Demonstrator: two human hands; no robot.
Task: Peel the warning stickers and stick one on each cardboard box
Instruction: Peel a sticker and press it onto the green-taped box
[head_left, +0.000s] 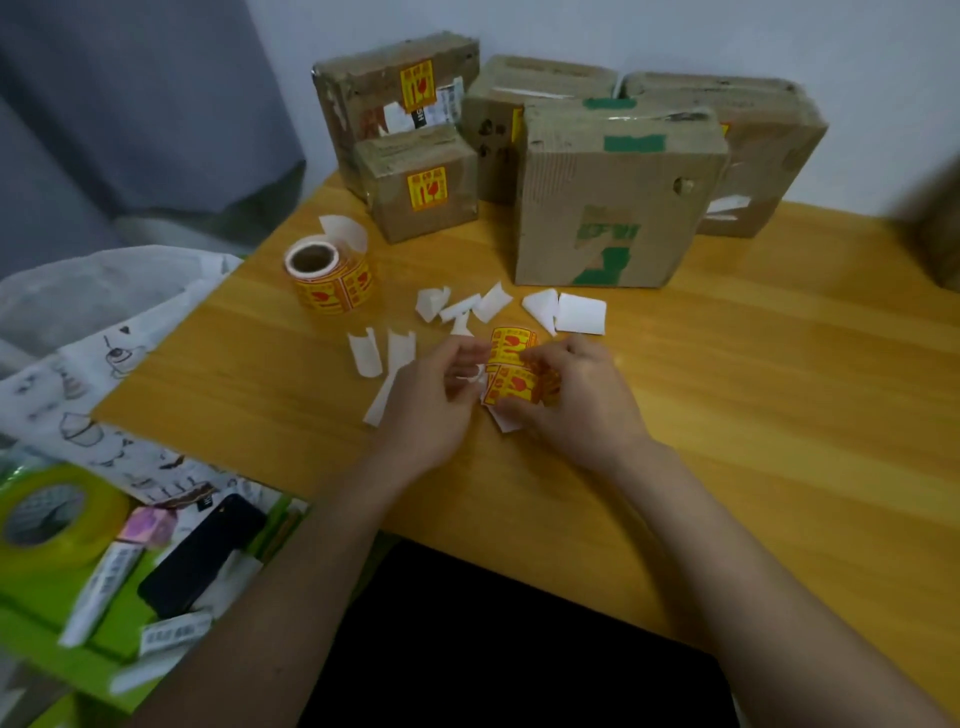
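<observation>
L hand (441, 389) and R hand (571, 389) both curled, pinching sticker strip (511, 366) just above table (727, 415). L fingertips at white backing edge. Risks: sticker folding onto itself or tearing if peeled too fast; adhesive catching fingers. Big box (618, 208) w/ no sticker visible, near. Small box (421, 187) already labelled. Roll (330, 275) left of scraps (576, 312).

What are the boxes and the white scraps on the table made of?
The boxes look like brown corrugated cardboard, matte, with dented, scuffed faces. The white scraps seem to be thin glossy backing paper, since they curl and fold. The table looks like smooth wood or wood-look laminate.
</observation>
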